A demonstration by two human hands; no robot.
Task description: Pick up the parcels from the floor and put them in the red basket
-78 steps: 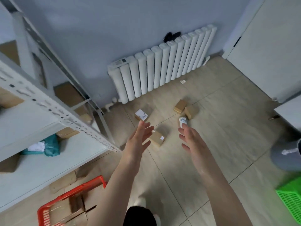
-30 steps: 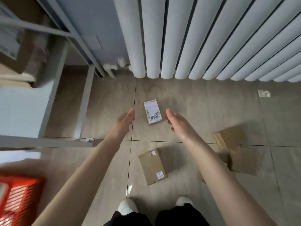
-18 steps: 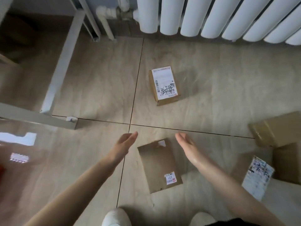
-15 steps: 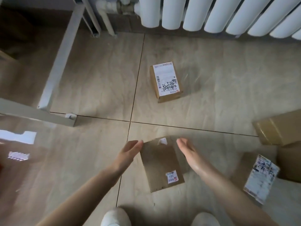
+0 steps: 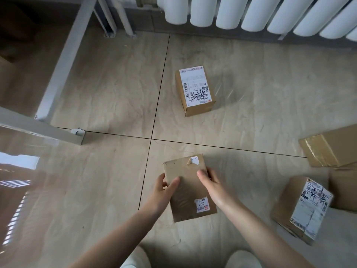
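Hands first: your left hand [image 5: 162, 192] and right hand [image 5: 210, 185] clasp the near parcel [image 5: 190, 188] from either side, fingers [image 5: 173, 183] wrapped on its edges, thumbs on top. It sits low over the floor [image 5: 108, 97]. Beyond that parcel lies a labelled parcel [image 5: 195, 89]; to its right, a second labelled parcel [image 5: 301, 207] and a taped parcel [image 5: 332, 147]. The red basket is out of view.

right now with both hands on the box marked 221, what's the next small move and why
Probably lift it straight up off the floor. The left hand and right hand already clasp opposite sides of the 221 parcel, thumbs on top, and it looks to be lying on the tiles. The red basket is out of view, so carrying comes after.
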